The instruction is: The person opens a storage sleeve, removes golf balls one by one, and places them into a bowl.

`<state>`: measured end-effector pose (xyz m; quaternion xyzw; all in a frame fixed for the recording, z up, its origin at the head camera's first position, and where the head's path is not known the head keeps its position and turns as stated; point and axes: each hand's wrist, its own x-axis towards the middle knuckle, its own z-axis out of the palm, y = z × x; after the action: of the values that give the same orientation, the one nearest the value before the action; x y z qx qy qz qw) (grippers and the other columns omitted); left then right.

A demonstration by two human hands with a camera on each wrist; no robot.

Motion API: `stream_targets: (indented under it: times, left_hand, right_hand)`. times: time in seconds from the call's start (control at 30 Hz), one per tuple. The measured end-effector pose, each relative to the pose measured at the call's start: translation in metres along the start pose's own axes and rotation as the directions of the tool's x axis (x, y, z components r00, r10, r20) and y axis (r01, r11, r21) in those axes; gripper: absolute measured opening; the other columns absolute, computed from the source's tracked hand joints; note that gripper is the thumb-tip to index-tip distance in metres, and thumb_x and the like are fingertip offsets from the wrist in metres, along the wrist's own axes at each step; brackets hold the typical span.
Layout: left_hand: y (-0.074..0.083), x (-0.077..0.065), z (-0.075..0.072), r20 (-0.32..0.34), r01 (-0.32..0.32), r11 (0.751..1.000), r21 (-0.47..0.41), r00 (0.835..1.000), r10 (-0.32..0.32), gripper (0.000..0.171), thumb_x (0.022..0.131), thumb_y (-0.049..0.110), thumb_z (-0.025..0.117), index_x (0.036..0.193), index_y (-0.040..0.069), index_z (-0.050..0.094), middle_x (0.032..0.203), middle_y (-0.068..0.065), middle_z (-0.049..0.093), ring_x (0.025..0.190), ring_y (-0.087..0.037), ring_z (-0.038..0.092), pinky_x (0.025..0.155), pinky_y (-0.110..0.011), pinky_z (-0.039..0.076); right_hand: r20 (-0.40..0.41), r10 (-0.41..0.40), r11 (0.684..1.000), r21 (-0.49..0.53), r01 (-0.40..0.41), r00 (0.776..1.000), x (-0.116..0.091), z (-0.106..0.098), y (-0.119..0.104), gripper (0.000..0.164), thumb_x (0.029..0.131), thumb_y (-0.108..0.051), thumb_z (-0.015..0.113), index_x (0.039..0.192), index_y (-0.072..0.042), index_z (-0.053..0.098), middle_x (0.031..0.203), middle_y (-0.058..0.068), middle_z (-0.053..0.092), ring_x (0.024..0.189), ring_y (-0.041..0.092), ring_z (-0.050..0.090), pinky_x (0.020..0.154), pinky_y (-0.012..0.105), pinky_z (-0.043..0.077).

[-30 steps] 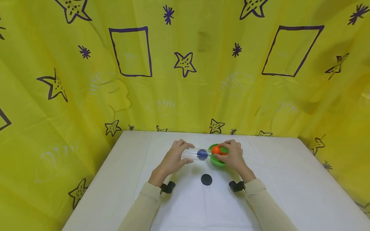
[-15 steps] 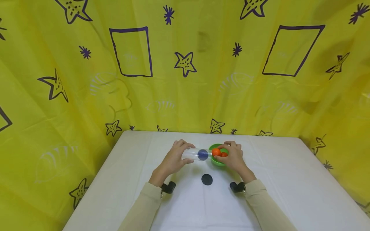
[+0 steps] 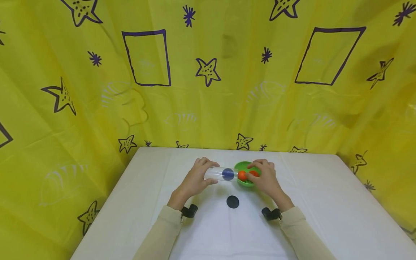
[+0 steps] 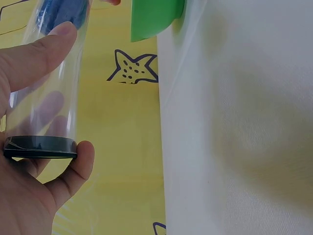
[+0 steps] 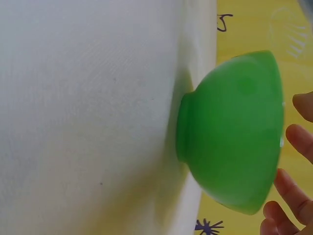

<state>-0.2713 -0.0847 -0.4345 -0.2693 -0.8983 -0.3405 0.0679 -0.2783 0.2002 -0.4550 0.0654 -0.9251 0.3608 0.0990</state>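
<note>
My left hand grips a clear plastic tube, its thumb on the wall in the left wrist view. A dark blue ball sits inside, towards the tube's right end. A black cap covers the end nearest the palm. The tube's right end reaches the rim of a green bowl. One orange ball shows in the bowl, beside the tube's end. Another orange ball is partly hidden by my right hand, whose fingers are spread over the bowl with nothing visible pinched.
A round black disc lies on the white-covered table, in front of the bowl. A yellow curtain with drawn stars hangs behind and beside the table.
The orange ball that my right thumb and finger pinched is now lower, in the bowl. My right hand has shifted right, away from it. The left hand and tube stay about the same.
</note>
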Motion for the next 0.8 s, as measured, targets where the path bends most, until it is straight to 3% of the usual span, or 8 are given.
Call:
stream_targets:
  times: [0.37, 0.5, 0.67, 0.8]
  left_hand:
    - [0.000, 0.002, 0.002, 0.008, -0.003, 1.000, -0.008, 1.000, 0.003, 0.048, 0.088, 0.021, 0.082, 0.133, 0.019, 0.063, 0.125, -0.007, 0.059, 0.113, -0.024, 0.047, 0.092, -0.040, 0.050]
    - [0.002, 0.002, 0.002, 0.008, -0.006, 1.000, -0.012, 1.000, 0.006, 0.048, 0.088, 0.021, 0.082, 0.132, 0.018, 0.063, 0.125, -0.009, 0.059, 0.113, -0.024, 0.047, 0.092, -0.041, 0.050]
    - [0.002, 0.000, 0.001, -0.002, 0.000, 1.000, -0.003, 1.000, 0.000, 0.048, 0.087, 0.020, 0.082, 0.131, 0.019, 0.064, 0.122, -0.005, 0.059, 0.113, -0.023, 0.047, 0.092, -0.040, 0.050]
    - [0.002, -0.001, 0.000, -0.010, -0.011, 1.000, 0.000, 1.000, 0.011, 0.047, 0.087, 0.020, 0.082, 0.131, 0.019, 0.064, 0.121, -0.003, 0.058, 0.113, -0.023, 0.047, 0.091, -0.040, 0.051]
  right_hand:
    - [-0.041, -0.070, 0.995, 0.064, 0.072, 0.997, -0.018, -0.014, -0.010, 0.022, 0.093, -0.016, 0.074, 0.111, -0.004, 0.072, 0.123, 0.019, 0.061, 0.119, 0.037, 0.043, 0.098, 0.060, 0.043]
    - [-0.035, -0.098, 0.992, 0.078, 0.101, 0.995, -0.022, -0.013, -0.011, 0.020, 0.092, -0.015, 0.076, 0.109, -0.004, 0.072, 0.114, 0.015, 0.068, 0.109, 0.036, 0.051, 0.089, 0.047, 0.045]
    - [0.032, -0.121, 0.982, 0.147, 0.115, 0.992, -0.027, -0.011, -0.014, 0.017, 0.093, -0.014, 0.074, 0.109, -0.006, 0.071, 0.106, 0.009, 0.069, 0.092, 0.024, 0.059, 0.081, 0.032, 0.050]
    - [0.091, -0.157, 0.966, 0.220, 0.134, 0.983, -0.031, -0.005, -0.014, 0.017, 0.094, -0.011, 0.073, 0.110, -0.008, 0.070, 0.106, 0.007, 0.071, 0.088, 0.016, 0.062, 0.079, 0.025, 0.053]
